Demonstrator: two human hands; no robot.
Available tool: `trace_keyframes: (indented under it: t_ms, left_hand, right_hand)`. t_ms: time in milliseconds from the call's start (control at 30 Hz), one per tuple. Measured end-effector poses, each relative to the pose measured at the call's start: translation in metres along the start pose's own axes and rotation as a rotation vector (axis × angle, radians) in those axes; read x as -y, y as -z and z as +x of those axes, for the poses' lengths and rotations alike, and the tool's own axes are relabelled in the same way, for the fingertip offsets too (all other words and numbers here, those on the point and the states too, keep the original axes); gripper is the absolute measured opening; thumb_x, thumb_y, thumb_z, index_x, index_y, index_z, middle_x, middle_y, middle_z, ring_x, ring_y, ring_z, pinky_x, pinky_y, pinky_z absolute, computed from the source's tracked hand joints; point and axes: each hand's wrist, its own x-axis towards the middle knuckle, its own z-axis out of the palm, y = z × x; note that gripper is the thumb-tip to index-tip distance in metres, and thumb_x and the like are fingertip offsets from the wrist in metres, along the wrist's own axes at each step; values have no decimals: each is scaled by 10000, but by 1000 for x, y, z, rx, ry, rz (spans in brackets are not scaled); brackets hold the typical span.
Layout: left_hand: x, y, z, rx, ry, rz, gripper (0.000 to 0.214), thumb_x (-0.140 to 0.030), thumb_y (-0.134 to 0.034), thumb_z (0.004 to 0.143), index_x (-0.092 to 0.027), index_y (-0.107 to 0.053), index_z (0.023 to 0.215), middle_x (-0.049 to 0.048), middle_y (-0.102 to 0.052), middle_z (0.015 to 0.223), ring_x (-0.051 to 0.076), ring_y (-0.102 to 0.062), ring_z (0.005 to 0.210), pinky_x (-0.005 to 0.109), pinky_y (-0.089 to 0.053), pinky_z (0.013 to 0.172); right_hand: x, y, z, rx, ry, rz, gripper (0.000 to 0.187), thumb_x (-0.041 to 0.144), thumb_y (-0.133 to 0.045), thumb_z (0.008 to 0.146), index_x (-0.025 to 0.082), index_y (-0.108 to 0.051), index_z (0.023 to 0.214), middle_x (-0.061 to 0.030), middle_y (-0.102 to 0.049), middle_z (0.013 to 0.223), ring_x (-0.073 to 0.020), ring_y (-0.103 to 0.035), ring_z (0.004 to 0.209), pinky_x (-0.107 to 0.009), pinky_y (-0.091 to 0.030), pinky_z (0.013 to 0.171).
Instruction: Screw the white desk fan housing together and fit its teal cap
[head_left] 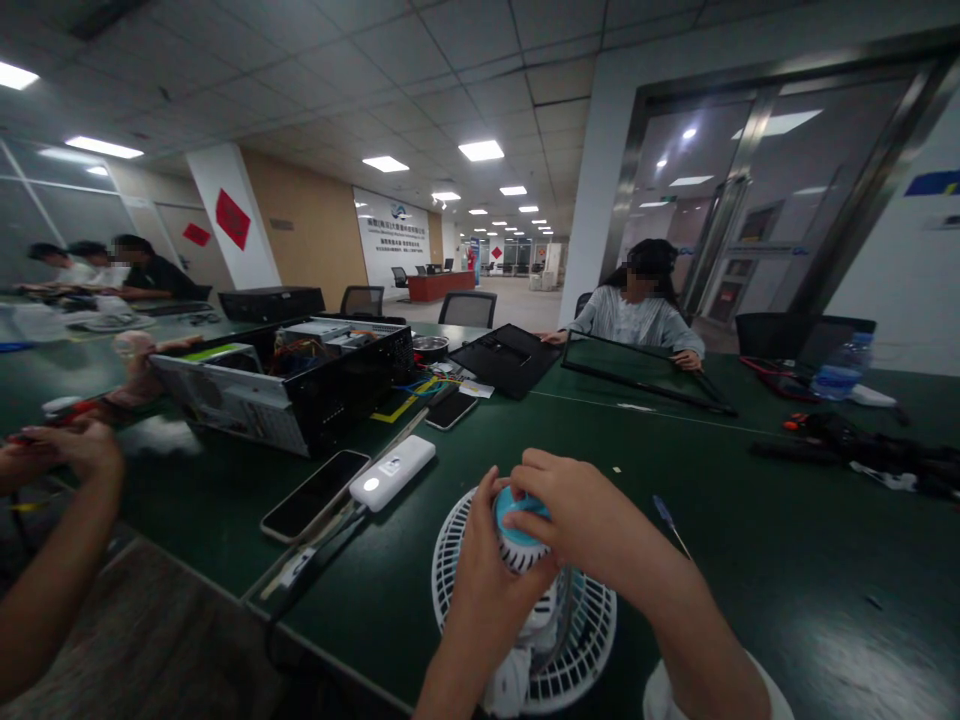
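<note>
A small white fan lies with its round slatted grille down on the green table, in front of me. Its motor housing points up and ends in a light blue cap. My left hand is wrapped round the side of the housing. From above, my right hand has its fingers closed over the blue cap. Both hands cover much of the housing, and I cannot tell whether the cap is loose. A screwdriver with a blue handle rests to the right of the fan.
A white power bank with a cable and a phone lie to the left. Beyond them stand an open computer case and a second phone. Across the table a person holds a black frame. Another person's hand is at far left.
</note>
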Motion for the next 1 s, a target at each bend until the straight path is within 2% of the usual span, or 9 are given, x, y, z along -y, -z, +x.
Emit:
trace_keyframes:
  t_ms: [167, 300, 400, 500, 600, 700, 833, 933, 1000]
  left_hand:
    - [-6, 0, -1, -12, -9, -32, 780, -204, -650, 656, -205, -251, 1326, 124, -431, 1350, 304, -412, 1256, 484, -304, 1047]
    - [-4, 0, -1, -7, -15, -12, 797, -207, -656, 652, -204, -240, 1333, 130, -413, 1363, 303, -395, 1267, 485, -299, 1049]
    - [1, 0, -1, -9, -16, 2, 790, -275, -668, 676, -201, -242, 1337, 137, -416, 1359, 312, -410, 1254, 490, -325, 1028]
    - [4, 0, -1, -18, -14, 24, 796, -340, -679, 683, -200, -253, 1340, 145, -429, 1347, 326, -430, 1233, 502, -347, 1003]
    - [3, 1, -1, -16, 11, 34, 808, -359, -685, 678, -201, -256, 1345, 146, -437, 1341, 332, -434, 1229, 510, -347, 998]
    - [2, 0, -1, -34, 30, 17, 794, -350, -679, 680, -208, -266, 1343, 136, -449, 1330, 326, -442, 1220, 507, -349, 993]
    - [2, -3, -2, -77, -5, -14, 774, -340, -676, 678, -206, -283, 1330, 128, -452, 1326, 314, -447, 1217, 495, -336, 1007]
    - [3, -4, -2, -73, -7, -7, 766, -330, -682, 676, -218, -292, 1326, 115, -457, 1322, 307, -444, 1221, 485, -336, 1009]
    - [2, -4, -2, -72, -13, -21, 759, -310, -685, 672, -223, -300, 1321, 109, -470, 1310, 301, -448, 1217, 481, -338, 1010]
  right_hand:
    - [17, -10, 5, -52, -178, -148, 190, 197, -411, 892, 138, -541, 1018, -126, -668, 771, -285, -665, 706, -338, -448, 561]
    - [18, -9, 4, -76, -245, -172, 210, 221, -389, 904, 153, -535, 1039, -132, -671, 764, -286, -665, 692, -338, -448, 552]
    - [4, 0, -2, -53, -139, -7, 211, 258, -407, 910, 178, -589, 980, -92, -671, 815, -237, -650, 757, -327, -452, 642]
    - [-14, 9, -9, -47, 90, 217, 240, 119, -460, 859, 209, -640, 991, -52, -651, 983, -170, -604, 915, -282, -427, 792]
    - [-26, 14, -11, 54, 231, 340, 300, 66, -529, 812, 224, -656, 1033, -33, -615, 1155, -160, -546, 1071, -278, -377, 912]
    - [-29, 16, -10, 112, 256, 399, 263, 84, -582, 799, 205, -665, 1017, -26, -621, 1187, -160, -526, 1123, -286, -349, 957]
    - [-29, 15, -8, 98, 247, 405, 212, 94, -600, 794, 199, -670, 964, -22, -642, 1137, -153, -548, 1082, -273, -365, 926]
    - [-27, 9, -5, 58, 228, 359, 153, 129, -614, 787, 196, -658, 917, -24, -640, 1060, -146, -572, 986, -247, -393, 839]
    - [-22, 4, -2, 12, 160, 270, 78, 170, -604, 793, 179, -639, 863, -27, -643, 935, -150, -583, 877, -244, -400, 747]
